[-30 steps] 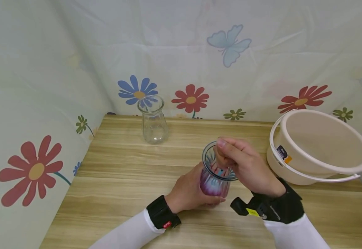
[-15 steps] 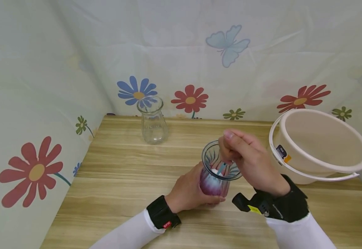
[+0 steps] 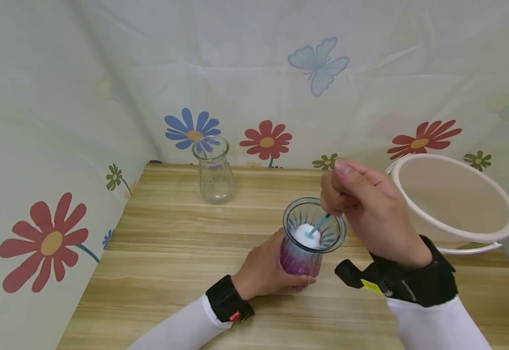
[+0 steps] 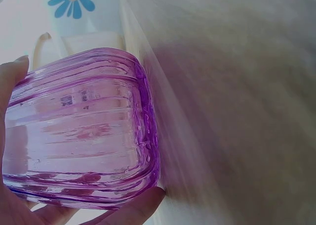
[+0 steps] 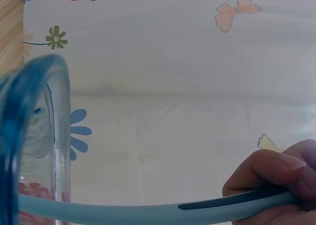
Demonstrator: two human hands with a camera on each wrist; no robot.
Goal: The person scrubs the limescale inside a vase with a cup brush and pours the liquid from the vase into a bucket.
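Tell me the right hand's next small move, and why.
Probably raise the right hand to draw the white head out of the purple-blue vase: that hand grips the blue handle, the white head sits inside, below the rim, and the left hand holds the vase.

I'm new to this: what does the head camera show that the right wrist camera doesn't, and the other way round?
Only the head view shows the left hand, the pale bucket and the white tip inside the tinted vase.

Only the right wrist view shows the orange butterfly printed on the cloth.

Both show the right hand pinching the light-blue handle, the vase's bluish rim, some flower-printed cloth and part of the wooden tabletop.
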